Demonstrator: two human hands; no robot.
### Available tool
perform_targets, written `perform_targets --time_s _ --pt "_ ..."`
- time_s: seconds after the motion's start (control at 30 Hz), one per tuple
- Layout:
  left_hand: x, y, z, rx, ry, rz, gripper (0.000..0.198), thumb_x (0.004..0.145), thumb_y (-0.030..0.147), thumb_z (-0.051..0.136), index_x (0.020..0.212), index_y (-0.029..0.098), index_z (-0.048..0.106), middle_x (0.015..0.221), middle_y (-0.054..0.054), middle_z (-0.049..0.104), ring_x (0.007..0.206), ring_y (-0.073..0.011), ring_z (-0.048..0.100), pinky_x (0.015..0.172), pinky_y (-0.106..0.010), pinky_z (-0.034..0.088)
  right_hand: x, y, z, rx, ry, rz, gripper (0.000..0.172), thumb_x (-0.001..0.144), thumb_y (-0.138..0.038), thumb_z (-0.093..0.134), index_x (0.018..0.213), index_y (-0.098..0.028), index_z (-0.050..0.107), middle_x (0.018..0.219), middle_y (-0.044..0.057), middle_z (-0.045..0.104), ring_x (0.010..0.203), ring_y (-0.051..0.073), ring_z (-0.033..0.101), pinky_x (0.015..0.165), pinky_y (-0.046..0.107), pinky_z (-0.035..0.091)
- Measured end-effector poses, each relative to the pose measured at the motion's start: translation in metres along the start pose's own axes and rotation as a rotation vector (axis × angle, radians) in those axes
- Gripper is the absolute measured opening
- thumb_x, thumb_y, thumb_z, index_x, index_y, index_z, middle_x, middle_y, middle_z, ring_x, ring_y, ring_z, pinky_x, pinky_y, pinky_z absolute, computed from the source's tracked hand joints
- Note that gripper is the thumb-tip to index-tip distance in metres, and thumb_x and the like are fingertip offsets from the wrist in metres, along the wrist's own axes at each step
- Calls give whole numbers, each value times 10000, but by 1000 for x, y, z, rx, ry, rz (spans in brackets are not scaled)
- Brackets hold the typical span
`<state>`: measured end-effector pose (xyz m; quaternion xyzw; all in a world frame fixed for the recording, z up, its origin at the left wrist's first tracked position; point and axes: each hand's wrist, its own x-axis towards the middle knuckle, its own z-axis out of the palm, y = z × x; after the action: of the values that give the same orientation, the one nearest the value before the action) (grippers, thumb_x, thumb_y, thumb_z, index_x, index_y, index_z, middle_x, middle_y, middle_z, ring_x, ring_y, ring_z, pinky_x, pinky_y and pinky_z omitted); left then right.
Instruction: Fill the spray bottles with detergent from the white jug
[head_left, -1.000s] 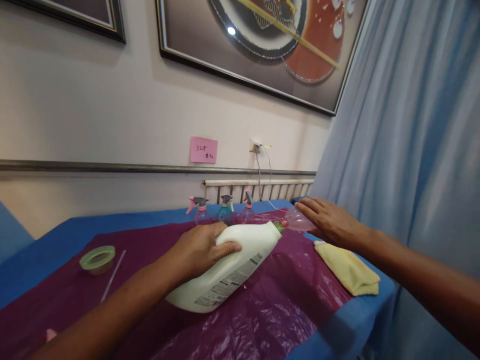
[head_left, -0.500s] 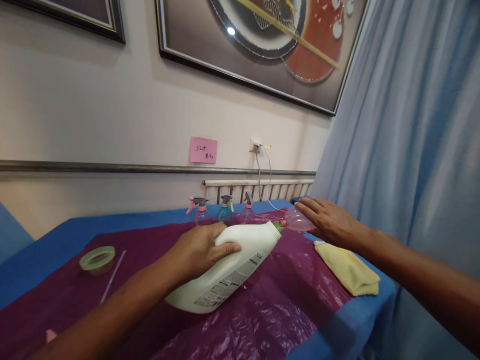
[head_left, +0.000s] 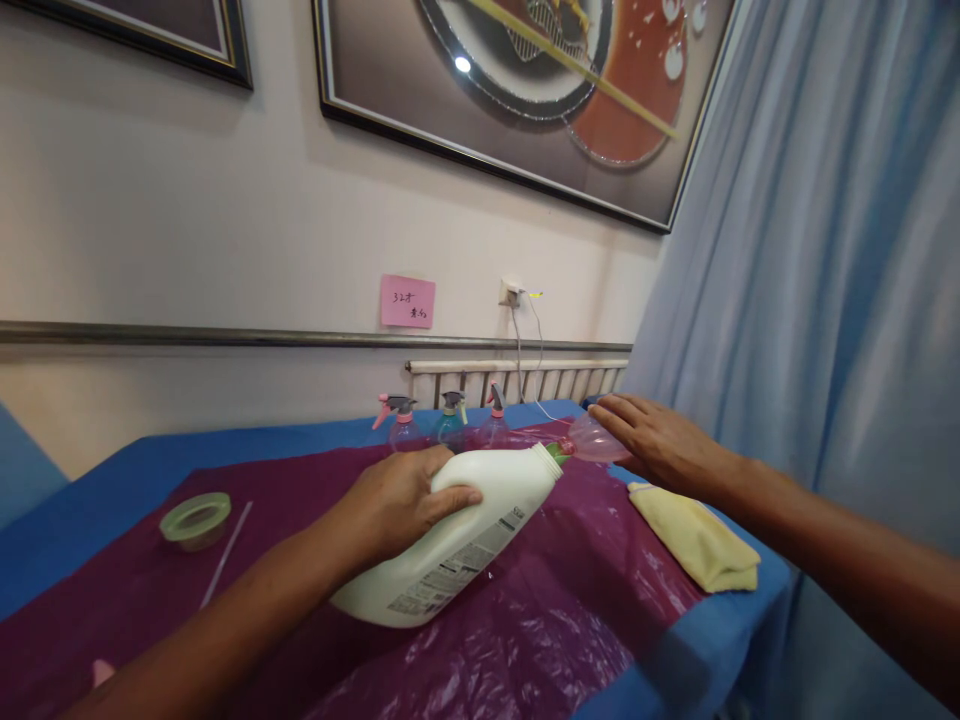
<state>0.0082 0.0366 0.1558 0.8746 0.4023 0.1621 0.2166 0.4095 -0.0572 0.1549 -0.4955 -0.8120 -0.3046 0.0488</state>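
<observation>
My left hand point(head_left: 409, 500) is wrapped round the handle of a large white jug point(head_left: 457, 560) with a printed label, which leans with its capless mouth up to the right. Against that mouth sits a small green piece point(head_left: 556, 452), perhaps a funnel; its exact shape is hard to make out. A clear pinkish bottle point(head_left: 596, 440) lies tilted with its neck toward the jug's mouth, and my right hand point(head_left: 660, 440) grips it from above. The bottle's far end is hidden behind the fingers.
Three spray bottles point(head_left: 448, 430) stand at the back of the table. To the left lie a green-rimmed bowl point(head_left: 196, 520) and a thin white stick point(head_left: 226, 555). A folded yellow cloth point(head_left: 697, 540) rests at the right edge. Purple plastic sheet point(head_left: 540, 620) covers the blue tablecloth.
</observation>
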Motion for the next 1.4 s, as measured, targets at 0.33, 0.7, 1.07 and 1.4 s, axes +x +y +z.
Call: perform_targets --time_s 0.33,0.7,1.07,1.4 --pt "0 1 0 -9 -4 9 503 909 727 635 1004 244 737 1016 -84 816 937 -322 736 732 -359 443 1 0 -2 -20 -8 -6 854 977 -241 756 1719 -216 334 1578 228 612 1442 416 603 1166 602 551" --pt "0 -1 1 8 -5 2 507 908 734 638 990 242 727 1011 -83 818 920 -313 733 711 -352 431 2 0 -1 -37 -12 -9 821 953 -237 805 1669 -167 410 1579 243 605 1456 424 586 1180 607 549" --pt "0 -2 1 16 -3 2 490 920 723 638 1001 248 726 1022 -76 821 935 -319 747 711 -348 425 4 0 -1 -73 -12 -13 835 922 -207 836 1646 -168 423 1579 231 609 1450 421 593 1183 595 555" --pt "1 -5 2 16 2 15 493 922 726 631 993 245 715 1007 -72 816 916 -306 742 703 -342 417 7 -1 -5 -86 1 -24 810 911 -194 845 1620 -137 459 1546 243 630 1415 412 615 1150 568 577"
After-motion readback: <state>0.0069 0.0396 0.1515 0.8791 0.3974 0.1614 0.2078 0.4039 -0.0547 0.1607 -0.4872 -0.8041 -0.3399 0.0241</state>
